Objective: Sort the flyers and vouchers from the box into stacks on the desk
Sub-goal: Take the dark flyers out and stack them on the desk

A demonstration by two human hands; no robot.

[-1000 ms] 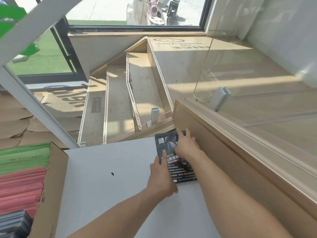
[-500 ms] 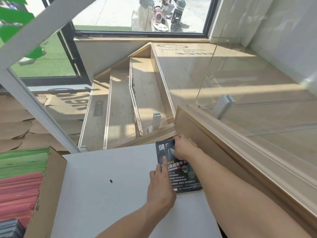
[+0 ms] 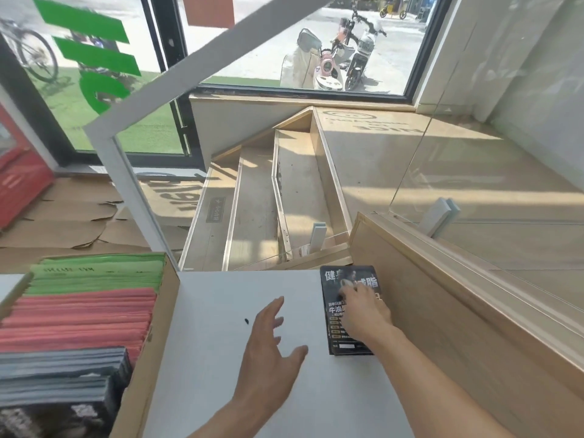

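**Black flyers stacked by the wood ledge**

One stack of black flyers (image 3: pixel 347 311) w/ white & orange print sits on the white desk (image 3: pixel 221 358), right up against the wood ledge (image 3: pixel 442 311). Right hand (image 3: pixel 363 311) rests flat on top, fingers spread. Left hand (image 3: pixel 268 349) hovers beside it, fingers splayed, holding nothing. Cardboard box (image 3: pixel 151 343) at left holds 3 color groups: green, red, black.

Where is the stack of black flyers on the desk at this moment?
In the head view, the stack of black flyers lies at the far right of the white desk, beside the wooden ledge, under the right hand.
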